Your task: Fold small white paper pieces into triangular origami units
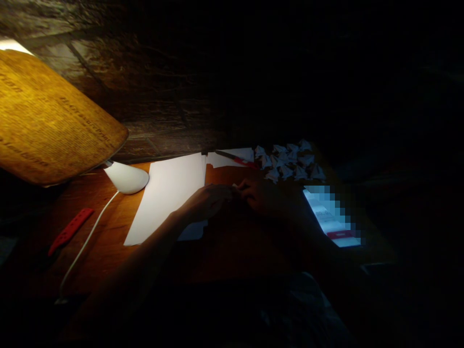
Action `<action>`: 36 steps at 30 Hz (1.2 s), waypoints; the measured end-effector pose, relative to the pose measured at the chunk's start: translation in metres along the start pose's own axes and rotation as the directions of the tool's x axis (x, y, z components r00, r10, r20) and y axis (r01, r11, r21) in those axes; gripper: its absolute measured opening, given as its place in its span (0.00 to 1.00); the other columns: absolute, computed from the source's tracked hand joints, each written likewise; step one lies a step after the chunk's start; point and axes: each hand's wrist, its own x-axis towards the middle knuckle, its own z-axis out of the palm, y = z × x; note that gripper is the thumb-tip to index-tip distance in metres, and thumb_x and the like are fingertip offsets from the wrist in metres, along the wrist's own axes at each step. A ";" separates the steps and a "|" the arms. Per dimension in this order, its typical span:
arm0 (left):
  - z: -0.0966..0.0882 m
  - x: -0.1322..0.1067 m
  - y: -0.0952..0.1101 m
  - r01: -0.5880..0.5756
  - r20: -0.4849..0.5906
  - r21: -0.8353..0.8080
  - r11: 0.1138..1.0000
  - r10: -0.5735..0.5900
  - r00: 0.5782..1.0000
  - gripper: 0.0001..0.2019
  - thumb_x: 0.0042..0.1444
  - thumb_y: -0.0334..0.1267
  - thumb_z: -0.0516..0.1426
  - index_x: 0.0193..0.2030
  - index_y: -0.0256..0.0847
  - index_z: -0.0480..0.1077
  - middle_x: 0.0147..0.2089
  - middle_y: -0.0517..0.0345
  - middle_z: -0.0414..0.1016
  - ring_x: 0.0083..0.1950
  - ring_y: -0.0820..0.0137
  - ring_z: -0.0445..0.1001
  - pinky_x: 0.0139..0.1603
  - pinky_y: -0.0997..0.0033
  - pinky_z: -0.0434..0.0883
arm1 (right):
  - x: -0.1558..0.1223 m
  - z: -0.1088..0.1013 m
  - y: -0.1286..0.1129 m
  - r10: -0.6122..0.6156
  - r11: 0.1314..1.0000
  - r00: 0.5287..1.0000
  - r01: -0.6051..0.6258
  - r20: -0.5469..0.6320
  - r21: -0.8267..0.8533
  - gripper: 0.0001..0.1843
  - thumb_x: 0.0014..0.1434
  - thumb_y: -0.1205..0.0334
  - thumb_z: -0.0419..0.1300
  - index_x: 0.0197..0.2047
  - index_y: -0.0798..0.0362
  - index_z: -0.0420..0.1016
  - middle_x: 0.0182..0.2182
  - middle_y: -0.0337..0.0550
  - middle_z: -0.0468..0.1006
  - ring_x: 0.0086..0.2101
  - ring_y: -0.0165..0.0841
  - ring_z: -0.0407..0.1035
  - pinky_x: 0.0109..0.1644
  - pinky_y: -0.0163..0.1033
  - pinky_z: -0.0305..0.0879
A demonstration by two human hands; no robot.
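In the dim middle of the wooden table, my left hand [208, 199] and my right hand [255, 195] meet fingertip to fingertip. Between them shows the tip of a small piece of white paper [235, 186], pinched by both hands; most of it is hidden by the fingers and shadow. Under and beside my left forearm lies a stack of white paper sheets [170, 193]. Just beyond my right hand, red-handled scissors [241, 161] rest partly on another white paper piece [221, 158]. Several small folded paper shapes [286, 162] sit in rows at the back right.
A lamp with a printed shade [61, 116] and white base [126, 178] stands at the left, its white cord [89, 239] running forward. Near the cord lies a red perforated strip-like object [70, 232]. A lit phone [333, 217] lies at the right. A brick-like wall [155, 96] rises behind.
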 end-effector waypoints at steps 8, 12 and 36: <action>0.004 0.001 -0.004 -0.036 -0.016 -0.031 0.999 0.035 0.999 0.23 0.60 0.22 0.51 0.55 0.44 0.79 0.61 0.51 0.81 0.63 0.61 0.80 0.62 0.51 0.79 | 0.000 0.000 -0.001 0.003 1.000 1.000 -0.003 -0.012 0.005 0.17 0.61 0.75 0.58 0.41 0.50 0.87 0.52 0.44 0.81 0.50 0.37 0.74 0.53 0.42 0.65; 0.001 0.001 0.001 0.016 0.015 0.065 0.998 -0.017 1.000 0.23 0.59 0.23 0.53 0.56 0.45 0.79 0.62 0.52 0.81 0.62 0.60 0.80 0.61 0.52 0.80 | 0.001 0.002 0.000 0.013 1.000 1.000 -0.013 -0.005 -0.013 0.17 0.61 0.74 0.58 0.40 0.50 0.87 0.53 0.44 0.81 0.49 0.38 0.73 0.52 0.42 0.66; 0.006 0.000 -0.014 -0.008 0.006 -0.017 1.000 0.008 1.000 0.23 0.54 0.23 0.51 0.50 0.44 0.81 0.59 0.51 0.82 0.62 0.58 0.80 0.61 0.46 0.79 | 0.002 0.001 0.004 0.054 0.998 0.999 -0.054 0.000 0.037 0.17 0.60 0.75 0.57 0.38 0.50 0.86 0.55 0.40 0.83 0.50 0.36 0.77 0.52 0.40 0.66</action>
